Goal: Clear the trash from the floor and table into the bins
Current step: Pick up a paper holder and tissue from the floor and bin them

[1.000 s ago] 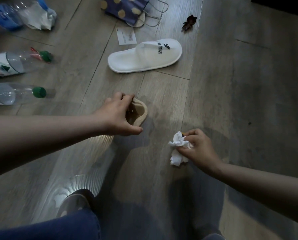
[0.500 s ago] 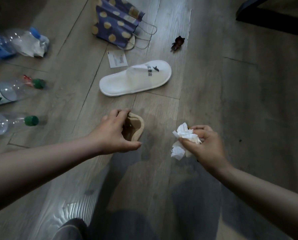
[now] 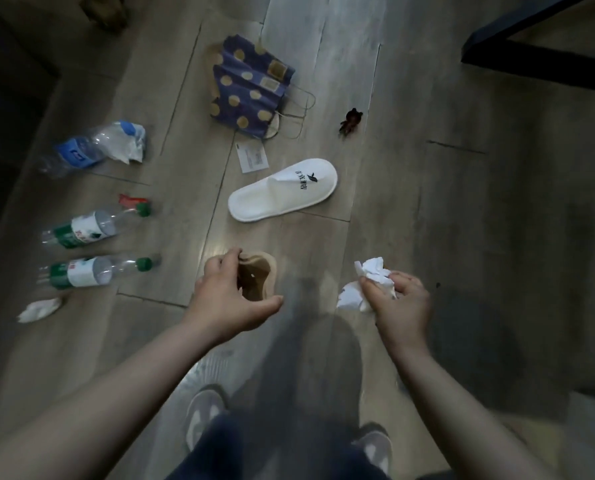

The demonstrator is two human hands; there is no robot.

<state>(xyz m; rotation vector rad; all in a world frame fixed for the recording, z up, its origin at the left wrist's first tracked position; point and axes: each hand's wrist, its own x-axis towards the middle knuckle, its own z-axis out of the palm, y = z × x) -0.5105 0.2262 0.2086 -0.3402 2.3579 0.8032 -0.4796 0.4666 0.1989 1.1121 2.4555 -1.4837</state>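
A: Status?
B: Crumpled tissue point(image 3: 367, 280) pinched in the right hand point(image 3: 398, 306). Tan paper scrap point(image 3: 256, 280) gripped by the left hand point(image 3: 226, 299). Both are held clear of the floor point(image 3: 427, 209), so pickup looks done.
A: Next?
B: Probably carry them to a bin, but none is in view. Grey planks hold plastic bottles point(image 3: 81, 273), a slipper point(image 3: 282, 190), a dotted bag point(image 3: 249, 95) and a second tissue point(image 3: 39, 309). Dark furniture frame point(image 3: 538, 67) top right.
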